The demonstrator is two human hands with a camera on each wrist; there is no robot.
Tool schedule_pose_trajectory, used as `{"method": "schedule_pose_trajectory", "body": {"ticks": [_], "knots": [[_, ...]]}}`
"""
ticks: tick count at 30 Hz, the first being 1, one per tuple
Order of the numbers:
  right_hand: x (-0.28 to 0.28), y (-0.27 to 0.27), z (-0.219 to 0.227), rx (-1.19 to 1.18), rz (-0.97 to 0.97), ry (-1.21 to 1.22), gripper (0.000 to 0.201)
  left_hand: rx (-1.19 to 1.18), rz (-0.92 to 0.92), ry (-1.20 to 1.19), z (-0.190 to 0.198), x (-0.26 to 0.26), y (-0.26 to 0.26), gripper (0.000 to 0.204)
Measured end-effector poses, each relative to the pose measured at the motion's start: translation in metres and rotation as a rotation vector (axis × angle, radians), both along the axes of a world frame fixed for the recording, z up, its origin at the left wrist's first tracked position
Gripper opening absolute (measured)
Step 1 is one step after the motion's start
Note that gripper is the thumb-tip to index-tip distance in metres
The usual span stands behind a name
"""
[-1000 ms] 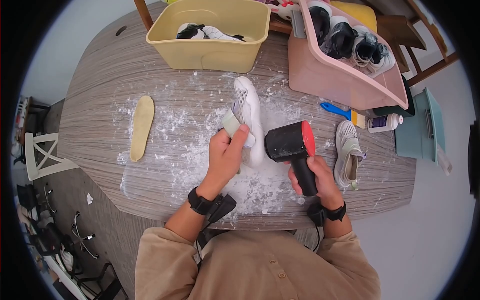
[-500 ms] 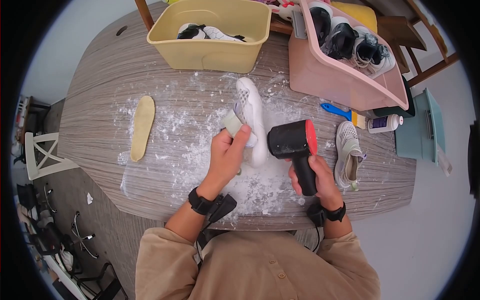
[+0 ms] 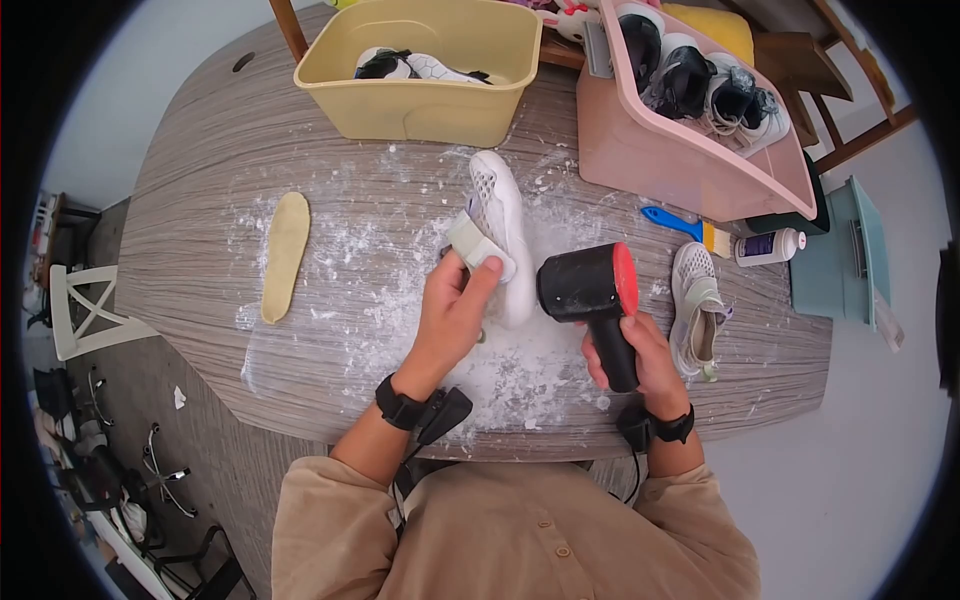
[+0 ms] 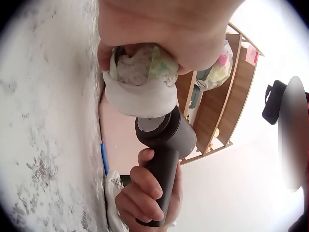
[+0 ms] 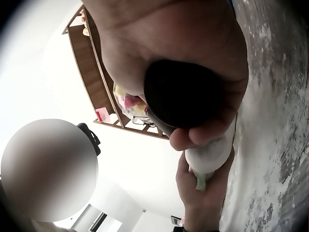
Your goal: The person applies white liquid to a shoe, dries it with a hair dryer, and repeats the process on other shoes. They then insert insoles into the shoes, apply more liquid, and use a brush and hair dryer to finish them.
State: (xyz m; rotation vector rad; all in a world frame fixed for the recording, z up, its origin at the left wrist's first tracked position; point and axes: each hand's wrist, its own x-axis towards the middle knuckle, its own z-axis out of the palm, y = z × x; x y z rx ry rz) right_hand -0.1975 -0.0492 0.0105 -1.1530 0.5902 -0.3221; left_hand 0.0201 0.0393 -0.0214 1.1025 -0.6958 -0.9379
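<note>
My left hand (image 3: 460, 305) grips a white shoe (image 3: 508, 215) by its strap side, thumb over the pale strap (image 3: 468, 240). The shoe is turned on its side with its white sole to the right and its toe pointing away from me. In the left wrist view the heel of the shoe (image 4: 140, 99) faces the camera, with a pale green tab at the collar. My right hand (image 3: 650, 360) holds a black pistol-shaped hair dryer (image 3: 580, 283) with a red back end, fingers wrapped round its handle. Its nozzle faces the sole from close by.
White powder and flakes cover the tabletop (image 3: 510, 390). A yellowish insole (image 3: 286, 258) lies left. On the right are a matching shoe (image 3: 697, 305), a blue-handled brush (image 3: 675, 220) and a white bottle (image 3: 770, 246). Yellow (image 3: 425, 115) and pink (image 3: 680, 175) bins with shoes stand behind.
The dryer has shifted slightly to the right. The shoe has rocked a little in my left hand, and its strap shows more from above. Both grips stay the same.
</note>
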Motion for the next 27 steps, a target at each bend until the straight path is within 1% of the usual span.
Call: {"method": "schedule_pose_trajectory", "body": {"ticks": [2, 5, 8, 11, 13, 17, 20, 23, 26, 27], "knots": [[0.0011, 0.0009, 0.0001, -0.012, -0.046, -0.001, 0.058, 0.007, -0.031, -0.022, 0.0008, -0.0015, 0.0010, 0.027], [0.0035, 0.0021, -0.0009, 0.045, -0.130, -0.005, 0.059, 0.025, -0.061, -0.075, 0.0014, -0.0048, 0.0020, 0.026], [0.0021, 0.0004, -0.0015, 0.054, -0.091, -0.015, 0.059, 0.043, -0.034, -0.101, -0.0038, -0.0034, 0.0016, 0.025], [-0.0012, -0.0033, -0.0016, 0.014, 0.016, -0.023, 0.060, 0.053, 0.011, -0.104, -0.0059, -0.0008, 0.0000, 0.024], [-0.0014, -0.0032, -0.0007, 0.008, 0.016, -0.019, 0.059, 0.033, 0.041, -0.103, -0.0036, -0.0019, -0.0016, 0.024], [0.0028, 0.0004, -0.0003, 0.034, -0.054, -0.033, 0.058, 0.053, -0.035, -0.044, -0.0023, -0.0032, -0.0004, 0.024], [0.0040, 0.0017, 0.0000, 0.065, -0.085, -0.023, 0.056, 0.058, -0.044, -0.090, -0.0045, -0.0041, -0.0002, 0.023], [0.0011, -0.0004, -0.0017, 0.041, -0.021, -0.027, 0.056, 0.048, -0.011, -0.121, -0.0047, -0.0034, 0.0002, 0.023], [-0.0011, -0.0029, -0.0003, -0.036, 0.045, -0.004, 0.056, 0.039, 0.027, -0.146, -0.0044, -0.0025, -0.0003, 0.022], [-0.0007, -0.0029, 0.0005, -0.033, 0.036, 0.000, 0.056, 0.030, 0.036, -0.148, -0.0043, -0.0032, -0.0009, 0.022]]}}
